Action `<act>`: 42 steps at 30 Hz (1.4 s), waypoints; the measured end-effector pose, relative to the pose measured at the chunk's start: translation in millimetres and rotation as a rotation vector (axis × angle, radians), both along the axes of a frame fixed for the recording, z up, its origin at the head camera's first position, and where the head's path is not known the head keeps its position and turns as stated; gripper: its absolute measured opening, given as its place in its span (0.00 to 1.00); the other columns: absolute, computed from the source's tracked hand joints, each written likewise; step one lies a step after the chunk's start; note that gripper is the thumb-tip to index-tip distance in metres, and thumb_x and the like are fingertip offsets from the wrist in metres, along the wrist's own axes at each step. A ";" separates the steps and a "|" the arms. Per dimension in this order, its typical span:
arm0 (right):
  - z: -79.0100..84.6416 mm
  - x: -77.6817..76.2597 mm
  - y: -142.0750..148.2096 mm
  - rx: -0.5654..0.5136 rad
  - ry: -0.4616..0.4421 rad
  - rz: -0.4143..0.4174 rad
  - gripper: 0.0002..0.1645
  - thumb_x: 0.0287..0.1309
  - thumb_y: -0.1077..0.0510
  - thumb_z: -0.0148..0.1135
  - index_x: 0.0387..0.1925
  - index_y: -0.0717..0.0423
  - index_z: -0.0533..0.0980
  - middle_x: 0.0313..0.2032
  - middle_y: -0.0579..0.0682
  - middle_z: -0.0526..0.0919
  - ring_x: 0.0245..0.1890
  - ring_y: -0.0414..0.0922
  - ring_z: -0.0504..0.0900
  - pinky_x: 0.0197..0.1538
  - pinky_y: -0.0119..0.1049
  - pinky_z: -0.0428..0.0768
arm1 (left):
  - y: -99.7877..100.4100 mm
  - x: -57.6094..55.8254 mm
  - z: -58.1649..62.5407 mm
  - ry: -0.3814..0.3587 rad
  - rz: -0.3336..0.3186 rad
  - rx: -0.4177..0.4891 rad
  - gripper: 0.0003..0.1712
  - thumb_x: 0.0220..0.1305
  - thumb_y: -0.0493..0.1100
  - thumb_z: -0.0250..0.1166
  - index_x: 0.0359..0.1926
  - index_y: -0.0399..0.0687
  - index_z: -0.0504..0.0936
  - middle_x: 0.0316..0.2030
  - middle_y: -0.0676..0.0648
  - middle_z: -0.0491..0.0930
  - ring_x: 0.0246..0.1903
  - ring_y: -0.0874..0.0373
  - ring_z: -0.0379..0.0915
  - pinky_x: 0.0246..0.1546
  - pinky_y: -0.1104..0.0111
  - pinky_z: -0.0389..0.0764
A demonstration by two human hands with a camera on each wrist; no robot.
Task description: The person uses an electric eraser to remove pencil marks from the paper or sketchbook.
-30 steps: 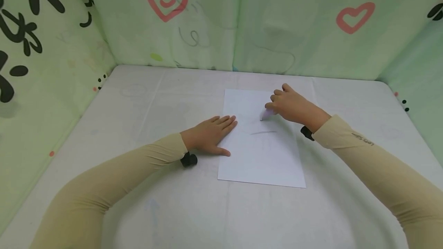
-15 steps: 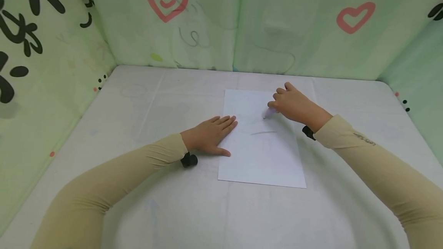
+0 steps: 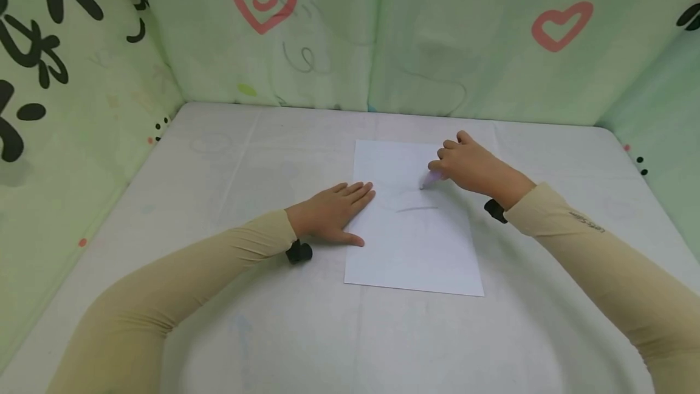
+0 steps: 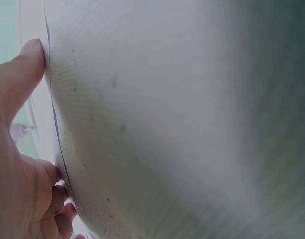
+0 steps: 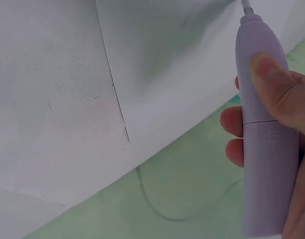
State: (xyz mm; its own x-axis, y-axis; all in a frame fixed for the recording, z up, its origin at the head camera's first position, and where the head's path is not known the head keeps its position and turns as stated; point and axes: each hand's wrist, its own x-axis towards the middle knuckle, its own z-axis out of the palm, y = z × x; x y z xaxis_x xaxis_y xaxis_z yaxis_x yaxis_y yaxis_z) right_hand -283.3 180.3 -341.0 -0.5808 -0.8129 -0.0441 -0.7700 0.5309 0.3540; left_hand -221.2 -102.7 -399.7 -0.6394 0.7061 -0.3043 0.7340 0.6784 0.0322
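A white sheet of paper (image 3: 415, 254) lies on the white-covered table, with a faint grey stroke (image 3: 417, 208) across its middle. My left hand (image 3: 333, 214) rests on the sheet's left edge, fingers straight and thumb spread. The left wrist view shows that hand (image 4: 23, 184) at the paper's edge. Over the sheet's upper right, my right hand (image 3: 467, 166) grips a lavender electric eraser (image 3: 433, 177), its narrow tip pointing down at or very near the paper. In the right wrist view, thumb and fingers wrap the thick body of the eraser (image 5: 267, 164); its tip reaches the top edge.
White cloth (image 3: 262, 333) covers the table around the paper. Pale green curtains (image 3: 465, 65) with red hearts and black markings stand at the back and both sides. A small black device (image 3: 299, 252) is under the left wrist, and another black device (image 3: 495, 211) under the right.
My right hand has shifted slightly right with the electric eraser, whose tip slides right above the grey stroke. The left hand and the paper stay put.
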 end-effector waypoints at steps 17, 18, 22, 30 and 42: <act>-0.6 2.1 35.7 -0.008 -0.011 -0.033 0.11 0.45 0.61 0.71 0.34 0.52 0.79 0.26 0.51 0.78 0.29 0.48 0.71 0.40 0.45 0.63 | -0.1 -0.5 -1.5 0.003 -0.007 0.010 0.57 0.60 0.73 0.48 0.74 0.42 0.38 0.75 0.43 0.38 0.74 0.50 0.35 0.73 0.57 0.44; -0.3 2.7 36.2 -0.014 -0.010 -0.042 0.11 0.46 0.61 0.70 0.34 0.52 0.79 0.27 0.52 0.79 0.29 0.48 0.71 0.40 0.45 0.63 | -0.1 -0.5 -1.6 0.002 -0.007 0.010 0.56 0.60 0.73 0.48 0.74 0.42 0.38 0.75 0.43 0.38 0.74 0.50 0.35 0.73 0.57 0.44; 0.0 7.0 39.4 -0.065 0.011 -0.040 0.12 0.47 0.62 0.70 0.36 0.53 0.79 0.28 0.52 0.79 0.30 0.50 0.73 0.40 0.46 0.65 | -0.1 -0.2 -1.8 0.000 -0.002 0.004 0.57 0.60 0.74 0.48 0.74 0.42 0.38 0.75 0.44 0.37 0.74 0.50 0.35 0.73 0.57 0.44; -3.3 29.3 45.6 -0.135 0.041 -0.033 0.12 0.49 0.64 0.67 0.38 0.56 0.78 0.29 0.53 0.79 0.31 0.51 0.75 0.41 0.49 0.67 | 0.2 0.2 0.0 -0.003 0.003 0.000 0.56 0.60 0.73 0.48 0.74 0.43 0.38 0.75 0.44 0.37 0.74 0.51 0.35 0.73 0.57 0.43; -26.8 42.6 56.5 -0.286 0.122 0.067 0.16 0.39 0.66 0.72 0.32 0.55 0.76 0.25 0.53 0.76 0.27 0.50 0.73 0.42 0.53 0.68 | 0.8 0.2 -0.8 -0.002 0.003 -0.002 0.57 0.60 0.73 0.48 0.74 0.43 0.38 0.75 0.44 0.37 0.74 0.51 0.35 0.73 0.57 0.43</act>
State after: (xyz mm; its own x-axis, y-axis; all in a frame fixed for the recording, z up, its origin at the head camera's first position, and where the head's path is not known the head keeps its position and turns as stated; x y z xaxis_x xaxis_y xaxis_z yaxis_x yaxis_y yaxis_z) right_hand -240.6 236.8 -367.8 -0.5126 -0.8188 0.2586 -0.7677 0.5719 0.2890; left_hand -221.0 -101.9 -400.5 -0.6410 0.7035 -0.3069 0.7317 0.6809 0.0327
